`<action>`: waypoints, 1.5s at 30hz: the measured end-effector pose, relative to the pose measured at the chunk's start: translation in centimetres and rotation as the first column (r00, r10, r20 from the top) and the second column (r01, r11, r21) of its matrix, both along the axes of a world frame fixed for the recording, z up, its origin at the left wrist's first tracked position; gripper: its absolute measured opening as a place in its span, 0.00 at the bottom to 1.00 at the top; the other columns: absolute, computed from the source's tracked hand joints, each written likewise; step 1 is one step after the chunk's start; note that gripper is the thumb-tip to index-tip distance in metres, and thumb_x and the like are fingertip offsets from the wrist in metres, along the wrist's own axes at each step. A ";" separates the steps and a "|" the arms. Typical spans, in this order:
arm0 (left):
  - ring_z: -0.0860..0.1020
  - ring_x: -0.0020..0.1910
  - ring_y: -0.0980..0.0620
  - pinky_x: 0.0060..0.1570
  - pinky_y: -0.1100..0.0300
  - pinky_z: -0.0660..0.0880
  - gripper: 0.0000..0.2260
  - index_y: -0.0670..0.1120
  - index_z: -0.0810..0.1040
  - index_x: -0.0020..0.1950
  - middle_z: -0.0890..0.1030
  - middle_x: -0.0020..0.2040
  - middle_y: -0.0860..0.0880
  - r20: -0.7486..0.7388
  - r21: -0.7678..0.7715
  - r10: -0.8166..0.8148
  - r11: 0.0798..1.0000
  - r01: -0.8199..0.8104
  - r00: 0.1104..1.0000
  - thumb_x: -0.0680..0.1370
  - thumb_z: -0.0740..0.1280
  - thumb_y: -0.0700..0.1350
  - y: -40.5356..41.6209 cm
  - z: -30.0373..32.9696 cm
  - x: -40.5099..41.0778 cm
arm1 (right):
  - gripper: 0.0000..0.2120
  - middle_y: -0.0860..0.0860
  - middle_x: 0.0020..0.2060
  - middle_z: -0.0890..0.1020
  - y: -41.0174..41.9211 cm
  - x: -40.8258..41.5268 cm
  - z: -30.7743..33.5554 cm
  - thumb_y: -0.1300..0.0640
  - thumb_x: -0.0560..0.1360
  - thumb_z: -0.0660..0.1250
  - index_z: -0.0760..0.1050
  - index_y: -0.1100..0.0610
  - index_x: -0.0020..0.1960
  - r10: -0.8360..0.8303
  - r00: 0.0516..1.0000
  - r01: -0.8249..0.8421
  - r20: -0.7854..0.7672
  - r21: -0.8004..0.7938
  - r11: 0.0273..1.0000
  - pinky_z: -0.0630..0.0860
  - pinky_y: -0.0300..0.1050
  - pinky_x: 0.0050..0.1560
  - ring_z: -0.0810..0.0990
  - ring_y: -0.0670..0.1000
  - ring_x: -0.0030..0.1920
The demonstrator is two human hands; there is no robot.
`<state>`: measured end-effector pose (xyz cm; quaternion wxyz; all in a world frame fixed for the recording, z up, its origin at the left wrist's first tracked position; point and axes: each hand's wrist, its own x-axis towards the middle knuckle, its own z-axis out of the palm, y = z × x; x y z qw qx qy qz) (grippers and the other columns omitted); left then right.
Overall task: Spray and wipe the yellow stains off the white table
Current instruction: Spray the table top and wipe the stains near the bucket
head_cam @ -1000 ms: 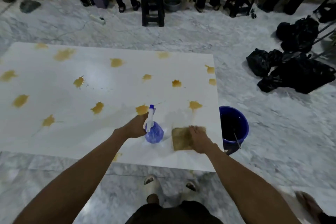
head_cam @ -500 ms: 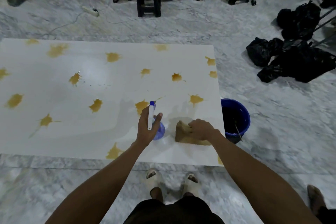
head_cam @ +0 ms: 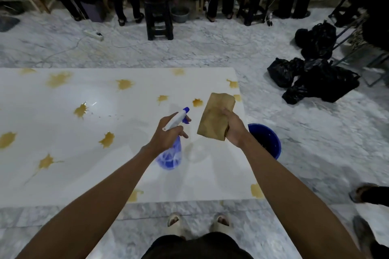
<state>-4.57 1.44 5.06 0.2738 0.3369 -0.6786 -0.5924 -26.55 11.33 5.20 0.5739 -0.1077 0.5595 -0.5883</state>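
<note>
Both hands had come up off the white table point(head_cam: 63, 174) since the earlier frame. Left hand point(head_cam: 166, 134) was wrapped around the neck of the spray bottle point(head_cam: 171, 151), nozzle pointing up and away, blue body hanging below the fist. Right hand point(head_cam: 232, 127) pinched the tan cloth point(head_cam: 214, 119) along its right edge, thumb on top, cloth lifted clear of the surface just right of the bottle. Yellow stains point(head_cam: 108, 140) sat left of and beyond the left hand. Blue bucket point(head_cam: 266, 140) stood on the floor just right of the right wrist.
</note>
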 end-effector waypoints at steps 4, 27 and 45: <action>0.79 0.28 0.46 0.32 0.54 0.79 0.14 0.38 0.82 0.50 0.84 0.44 0.45 0.114 -0.047 -0.133 0.989 0.139 0.985 0.70 0.60 0.33 -1.1 3.2 0.3 | 0.17 0.48 0.53 0.85 -2.0 2.6 1.6 0.43 0.83 0.58 0.78 0.52 0.59 0.044 0.963 -0.046 -0.266 -0.003 0.999 0.80 0.47 0.54 0.84 0.50 0.54; 0.77 0.22 0.43 0.32 0.57 0.70 0.06 0.36 0.73 0.38 0.76 0.30 0.45 0.456 0.134 -0.159 0.985 0.109 0.876 0.73 0.64 0.38 -5.7 5.9 -1.6 | 0.25 0.56 0.64 0.81 -8.0 2.9 0.9 0.42 0.83 0.56 0.72 0.58 0.71 -0.114 0.990 0.118 0.082 -0.051 0.992 0.73 0.57 0.69 0.79 0.57 0.65; 0.76 0.18 0.48 0.30 0.58 0.70 0.05 0.38 0.71 0.37 0.72 0.32 0.39 0.537 0.181 -0.032 0.980 -0.078 0.843 0.71 0.63 0.38 -8.4 3.8 -11.2 | 0.24 0.56 0.61 0.83 -11.5 -5.9 -2.7 0.43 0.83 0.57 0.75 0.58 0.69 -0.041 0.975 0.024 0.217 0.078 0.997 0.79 0.53 0.57 0.82 0.56 0.61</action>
